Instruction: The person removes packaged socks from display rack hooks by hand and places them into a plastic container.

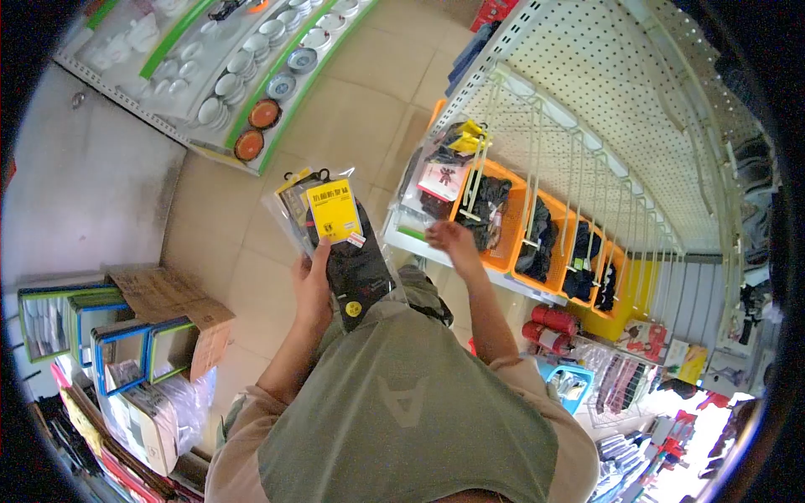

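Note:
My left hand (314,289) grips several clear plastic packets of dark socks (356,272), thumb on the front one. A yellow label (334,211) with a small price sticker covers the front packet's top, and black hanger hooks stick up behind it. My right hand (453,241) is raised beside the near edge of the shelf, fingers loosely bent and apart, with nothing visible in them. Close to it stands an orange basket (501,251) with dark packaged goods (485,205) inside.
A white pegboard rack (587,92) with long metal hooks rises over a row of orange baskets on the right. Bowls and plates (281,85) line a green-edged shelf at upper left. Blue and green frames (122,356) and cardboard (168,298) stand at lower left.

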A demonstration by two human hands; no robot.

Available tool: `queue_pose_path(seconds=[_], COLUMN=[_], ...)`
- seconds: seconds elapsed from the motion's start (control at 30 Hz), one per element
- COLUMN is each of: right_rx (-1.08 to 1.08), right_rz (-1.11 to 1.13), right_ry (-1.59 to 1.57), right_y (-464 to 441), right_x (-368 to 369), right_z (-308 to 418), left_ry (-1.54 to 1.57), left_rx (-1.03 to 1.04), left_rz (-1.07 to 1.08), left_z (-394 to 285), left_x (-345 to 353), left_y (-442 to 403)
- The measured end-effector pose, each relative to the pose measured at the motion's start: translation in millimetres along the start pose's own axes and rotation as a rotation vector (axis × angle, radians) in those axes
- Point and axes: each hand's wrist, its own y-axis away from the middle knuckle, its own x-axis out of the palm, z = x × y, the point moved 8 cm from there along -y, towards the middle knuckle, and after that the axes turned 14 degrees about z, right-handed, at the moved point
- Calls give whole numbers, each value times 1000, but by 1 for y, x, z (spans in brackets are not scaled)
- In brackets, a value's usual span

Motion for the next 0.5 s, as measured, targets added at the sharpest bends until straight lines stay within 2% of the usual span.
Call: queue_pose_path(seconds=[0.07,0.17,0.27,0.3,0.43,0.5], right_rx=[115,-18,-149,-78,-101,-53], right_rz=[113,203,153,100,54,64], right_ry=[-3,32,378,411,474,360], right_y=[13,27,25,31,27,33], right_x=[54,107,133,144,133,129], right_z=[11,59,90,113,102,98], left_ry=[-30,-122,-189,-186,-125,-90], left_rx=[-16,-36,-29,-16,-10,9], left_rz=[4,25,56,53,70,68], left_z=[1,1,-1,0,6,9], left_x=[2,9,16,17,10,5], left_y=[1,5,9,9,13,12])
